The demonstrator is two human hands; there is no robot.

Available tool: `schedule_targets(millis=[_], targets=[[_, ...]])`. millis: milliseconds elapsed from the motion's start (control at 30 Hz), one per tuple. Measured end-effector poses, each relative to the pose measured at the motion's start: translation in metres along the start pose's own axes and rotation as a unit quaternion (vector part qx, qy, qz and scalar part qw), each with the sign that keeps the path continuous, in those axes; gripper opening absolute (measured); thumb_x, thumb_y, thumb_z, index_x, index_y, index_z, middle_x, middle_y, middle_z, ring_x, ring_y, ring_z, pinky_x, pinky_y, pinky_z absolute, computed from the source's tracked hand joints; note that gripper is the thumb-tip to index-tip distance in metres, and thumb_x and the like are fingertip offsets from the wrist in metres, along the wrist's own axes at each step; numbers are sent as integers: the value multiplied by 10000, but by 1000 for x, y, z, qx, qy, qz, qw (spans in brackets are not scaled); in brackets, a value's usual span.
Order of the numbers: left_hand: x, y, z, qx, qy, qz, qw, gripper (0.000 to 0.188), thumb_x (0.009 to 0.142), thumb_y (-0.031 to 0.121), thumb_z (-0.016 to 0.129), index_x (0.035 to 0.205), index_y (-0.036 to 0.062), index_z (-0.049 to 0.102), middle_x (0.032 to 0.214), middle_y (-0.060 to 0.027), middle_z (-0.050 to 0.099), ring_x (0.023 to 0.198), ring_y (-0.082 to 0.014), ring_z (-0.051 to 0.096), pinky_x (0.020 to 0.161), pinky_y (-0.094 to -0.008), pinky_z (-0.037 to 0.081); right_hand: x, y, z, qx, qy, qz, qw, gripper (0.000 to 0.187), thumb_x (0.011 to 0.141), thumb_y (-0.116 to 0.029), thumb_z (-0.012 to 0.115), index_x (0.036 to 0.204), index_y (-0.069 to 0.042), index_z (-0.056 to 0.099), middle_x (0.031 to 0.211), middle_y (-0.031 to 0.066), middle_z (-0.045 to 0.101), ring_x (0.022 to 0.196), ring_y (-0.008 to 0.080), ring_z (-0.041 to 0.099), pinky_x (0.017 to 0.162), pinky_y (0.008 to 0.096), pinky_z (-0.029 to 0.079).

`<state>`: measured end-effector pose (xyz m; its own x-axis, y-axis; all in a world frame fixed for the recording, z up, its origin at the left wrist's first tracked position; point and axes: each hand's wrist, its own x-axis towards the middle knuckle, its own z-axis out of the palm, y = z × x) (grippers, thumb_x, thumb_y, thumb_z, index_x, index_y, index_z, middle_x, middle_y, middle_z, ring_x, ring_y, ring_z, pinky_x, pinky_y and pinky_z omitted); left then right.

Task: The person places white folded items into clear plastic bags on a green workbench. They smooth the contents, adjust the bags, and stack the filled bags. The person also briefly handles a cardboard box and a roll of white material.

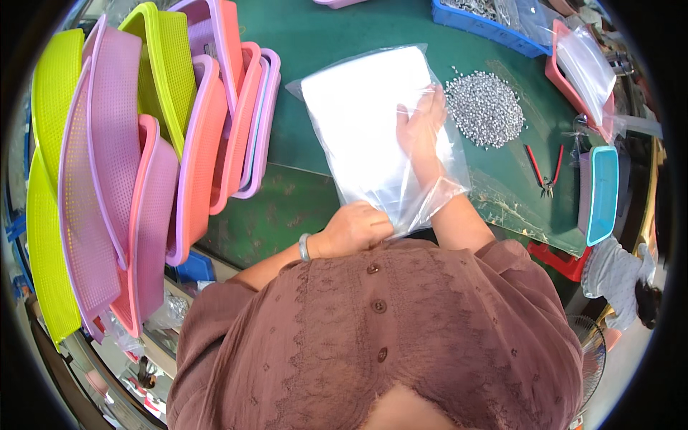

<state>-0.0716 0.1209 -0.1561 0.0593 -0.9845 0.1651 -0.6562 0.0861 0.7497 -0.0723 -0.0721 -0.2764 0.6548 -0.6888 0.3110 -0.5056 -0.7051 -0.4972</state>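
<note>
A clear plastic bag [454, 166] lies in front of me with a thick stack of white sheets [358, 107] inside it. My right hand [424, 127] reaches in through the bag's near opening and rests flat on the right side of the stack, thumb apart from the fingers. Clear film covers that hand and its wrist. At the bag's near edge, my left hand [356, 228] is closed, pinching the film by the lower left corner of the opening. A grey bangle circles the left wrist.
Nested plastic baskets [115, 136] in green, purple and coral crowd the left side. Small silvery pieces [486, 109] are heaped right of the bag, with red-handled pliers [547, 172] nearby. A blue crate [494, 30], a coral basket [566, 79] and a teal-rimmed basket [603, 195] line the right.
</note>
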Motion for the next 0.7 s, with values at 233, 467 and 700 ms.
schedule_targets(millis=[233,467,700], targets=[[-26,-52,15,-85,290,-218,928,247,754,103,619,976,17,555,972,-90,542,834,-165,519,712,-269,435,48,12,-1,68,-132,72,986,794,686,-338,683,1243,97,321,1211,247,441,1121,369,424,947,402,334],[6,-136,-11,-416,452,-436,657,565,775,116,621,1236,-39,333,1157,-170,482,1066,-219,474,895,-313,380,55,19,-15,281,-172,73,941,699,641,-203,735,1208,43,407,1118,219,517,1050,331,504,904,347,387],[7,-149,-19,-384,332,-401,763,599,766,119,635,1239,-45,307,1185,-146,456,1115,-221,437,942,-327,347,66,23,-16,289,-245,154,913,627,648,-119,718,1184,41,435,1076,179,554,976,267,553,842,313,427]])
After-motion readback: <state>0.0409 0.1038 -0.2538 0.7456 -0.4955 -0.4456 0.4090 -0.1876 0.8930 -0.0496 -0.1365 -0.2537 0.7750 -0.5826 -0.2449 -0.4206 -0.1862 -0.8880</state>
